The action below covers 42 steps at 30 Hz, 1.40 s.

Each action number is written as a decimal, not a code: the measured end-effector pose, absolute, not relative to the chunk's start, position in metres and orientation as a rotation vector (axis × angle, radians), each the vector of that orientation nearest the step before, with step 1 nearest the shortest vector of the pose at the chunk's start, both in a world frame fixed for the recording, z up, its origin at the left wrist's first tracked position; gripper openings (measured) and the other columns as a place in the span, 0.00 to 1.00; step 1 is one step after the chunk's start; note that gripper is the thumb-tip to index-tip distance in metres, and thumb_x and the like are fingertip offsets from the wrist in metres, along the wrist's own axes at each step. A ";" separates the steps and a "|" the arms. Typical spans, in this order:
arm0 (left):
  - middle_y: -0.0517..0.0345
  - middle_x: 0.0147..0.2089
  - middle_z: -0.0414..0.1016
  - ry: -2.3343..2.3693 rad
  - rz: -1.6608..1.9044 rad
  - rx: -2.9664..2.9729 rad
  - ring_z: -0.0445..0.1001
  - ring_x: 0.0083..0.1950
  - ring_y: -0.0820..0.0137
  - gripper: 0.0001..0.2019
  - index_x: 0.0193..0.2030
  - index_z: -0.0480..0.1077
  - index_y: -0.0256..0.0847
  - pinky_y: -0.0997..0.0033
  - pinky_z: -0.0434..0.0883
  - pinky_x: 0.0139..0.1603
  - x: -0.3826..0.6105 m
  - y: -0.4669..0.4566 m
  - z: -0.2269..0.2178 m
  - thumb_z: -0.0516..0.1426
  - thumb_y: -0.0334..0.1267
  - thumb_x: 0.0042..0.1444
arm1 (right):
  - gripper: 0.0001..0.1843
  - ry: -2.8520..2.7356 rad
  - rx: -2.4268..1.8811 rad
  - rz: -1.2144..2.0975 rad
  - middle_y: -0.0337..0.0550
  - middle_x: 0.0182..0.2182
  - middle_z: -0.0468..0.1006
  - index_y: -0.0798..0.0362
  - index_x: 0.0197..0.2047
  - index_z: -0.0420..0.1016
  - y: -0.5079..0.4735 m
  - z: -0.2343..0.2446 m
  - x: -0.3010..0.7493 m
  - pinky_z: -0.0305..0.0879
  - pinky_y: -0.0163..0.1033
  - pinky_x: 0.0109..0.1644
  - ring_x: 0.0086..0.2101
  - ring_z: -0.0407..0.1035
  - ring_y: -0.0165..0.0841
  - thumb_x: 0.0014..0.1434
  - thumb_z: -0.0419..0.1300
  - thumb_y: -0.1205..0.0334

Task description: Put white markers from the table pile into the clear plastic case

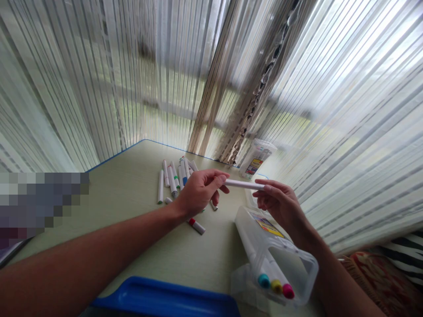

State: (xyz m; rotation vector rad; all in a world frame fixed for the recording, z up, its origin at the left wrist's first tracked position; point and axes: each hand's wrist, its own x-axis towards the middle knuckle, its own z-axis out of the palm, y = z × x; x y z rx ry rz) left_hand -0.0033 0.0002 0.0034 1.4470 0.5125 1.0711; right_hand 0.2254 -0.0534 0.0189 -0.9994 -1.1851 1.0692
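Note:
A white marker (243, 184) is held level above the table, one end in each hand. My left hand (203, 187) pinches its left end between thumb and fingers. At its right end my right hand (277, 200) closes with thumb and fingertips; both tips of the marker are covered. Below and left of it, several white markers (172, 178) with coloured ends lie in a loose pile. One marker with a red band (197, 226) lies nearer to me. A clear plastic case (244, 229) rests on its side under my right forearm, with teal, yellow and pink marker ends inside.
Another clear case (257, 158) with a yellow label stands at the back by the curtain (172, 79). A blue tray (172, 297) sits at the front edge of the pale table (125, 185). Patterned fabric (376, 273) is at the lower right.

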 end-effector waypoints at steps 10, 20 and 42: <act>0.53 0.29 0.77 0.594 0.995 1.629 0.68 0.20 0.78 0.16 0.41 0.74 0.32 0.79 0.68 0.20 -0.005 -0.001 0.002 0.62 0.45 0.53 | 0.12 -1.281 -1.095 0.960 0.40 0.17 0.77 0.55 0.34 0.80 -0.050 0.013 0.225 0.56 0.29 0.14 0.15 0.67 0.27 0.46 0.72 0.60; 0.49 0.34 0.78 0.607 1.027 1.630 0.70 0.21 0.77 0.17 0.42 0.74 0.32 0.79 0.67 0.19 -0.004 0.001 -0.001 0.60 0.46 0.55 | 0.12 -1.213 -1.058 1.050 0.46 0.24 0.81 0.55 0.38 0.81 -0.053 0.016 0.224 0.62 0.30 0.17 0.17 0.69 0.28 0.51 0.68 0.58; 0.50 0.36 0.77 0.591 1.029 1.558 0.69 0.19 0.79 0.13 0.44 0.73 0.31 0.78 0.69 0.19 -0.002 0.000 0.002 0.57 0.39 0.58 | 0.10 -1.186 -1.039 1.046 0.46 0.23 0.82 0.55 0.38 0.81 -0.052 0.017 0.225 0.62 0.30 0.18 0.17 0.69 0.28 0.52 0.67 0.61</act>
